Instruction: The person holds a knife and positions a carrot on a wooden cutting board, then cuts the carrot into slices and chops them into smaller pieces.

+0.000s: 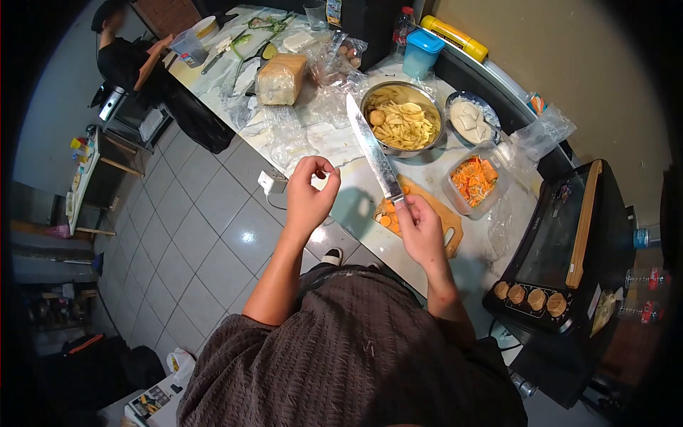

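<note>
My right hand (pixel 421 231) grips a large kitchen knife (pixel 371 151) by the handle, its blade pointing up and away over the counter. Below it lies a wooden cutting board (pixel 449 226) with orange carrot pieces (pixel 386 216) on it. My left hand (pixel 313 192) is raised at the counter's near edge, fingers curled in toward the thumb, with nothing visible in them. Beyond the knife stands a metal bowl (pixel 435 142) of sliced potatoes (pixel 404 127). A clear container (pixel 455 192) holds shredded carrot (pixel 472 181).
A plate of white food (pixel 469 119), a blue-lidded tub (pixel 422 53) and bagged bread (pixel 281 78) stand farther back. A black toaster oven (pixel 548 242) is at right. A white charger (pixel 272 183) hangs at the edge. Another person (pixel 135 71) works at the far end.
</note>
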Demonstrator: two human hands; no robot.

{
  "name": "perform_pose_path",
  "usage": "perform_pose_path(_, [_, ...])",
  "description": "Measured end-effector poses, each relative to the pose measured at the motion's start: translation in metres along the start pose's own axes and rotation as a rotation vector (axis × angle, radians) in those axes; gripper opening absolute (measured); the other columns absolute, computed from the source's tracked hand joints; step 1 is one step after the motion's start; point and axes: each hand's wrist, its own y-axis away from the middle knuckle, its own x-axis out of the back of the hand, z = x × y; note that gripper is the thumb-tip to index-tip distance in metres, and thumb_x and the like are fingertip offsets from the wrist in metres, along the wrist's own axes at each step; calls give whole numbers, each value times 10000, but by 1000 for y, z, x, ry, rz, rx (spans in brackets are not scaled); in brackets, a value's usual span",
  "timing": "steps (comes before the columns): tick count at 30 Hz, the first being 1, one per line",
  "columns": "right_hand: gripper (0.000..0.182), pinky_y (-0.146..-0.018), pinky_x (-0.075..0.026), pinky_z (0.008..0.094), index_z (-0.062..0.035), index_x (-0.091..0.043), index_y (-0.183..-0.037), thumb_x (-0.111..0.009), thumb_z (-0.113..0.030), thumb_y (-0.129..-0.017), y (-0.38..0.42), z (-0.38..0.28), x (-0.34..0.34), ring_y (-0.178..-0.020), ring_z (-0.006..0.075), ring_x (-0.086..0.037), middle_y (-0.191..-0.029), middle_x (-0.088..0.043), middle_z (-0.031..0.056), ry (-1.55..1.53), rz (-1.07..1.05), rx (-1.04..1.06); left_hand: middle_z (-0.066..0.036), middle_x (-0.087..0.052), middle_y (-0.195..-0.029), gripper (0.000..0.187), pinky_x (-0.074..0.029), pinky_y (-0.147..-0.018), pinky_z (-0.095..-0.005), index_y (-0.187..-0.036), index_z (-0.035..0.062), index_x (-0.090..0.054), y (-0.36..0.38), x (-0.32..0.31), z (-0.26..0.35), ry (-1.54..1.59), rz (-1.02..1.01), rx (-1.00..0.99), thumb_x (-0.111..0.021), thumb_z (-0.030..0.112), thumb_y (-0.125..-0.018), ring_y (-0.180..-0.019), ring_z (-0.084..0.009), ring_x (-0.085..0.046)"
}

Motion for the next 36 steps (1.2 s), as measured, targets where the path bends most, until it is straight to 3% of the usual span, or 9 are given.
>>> perform_pose_path(23, [201, -521, -395, 228, 33, -597, -962, -616, -161, -912, -3, 2, -3, -575, 36, -505, -651, -611, 25, 9, 2, 35, -71, -577, -732, 126, -452, -656, -295, -777, 0, -582, -4, 0, -6, 49, -21, 10, -671, 89, -791, -700, -176, -534])
perform_pose_path(36, [203, -483, -348, 237, 19, -596, -954, -610, -180, -914, -1, 3, 1, -522, 33, -445, -587, -554, 5, 46, 14, 18, -75, -585, -723, 126, -453, -656, -291, -776, -5, -583, -3, -5, -4, 57, -35, -8, -672, 83, -789, -687, -173, -538])
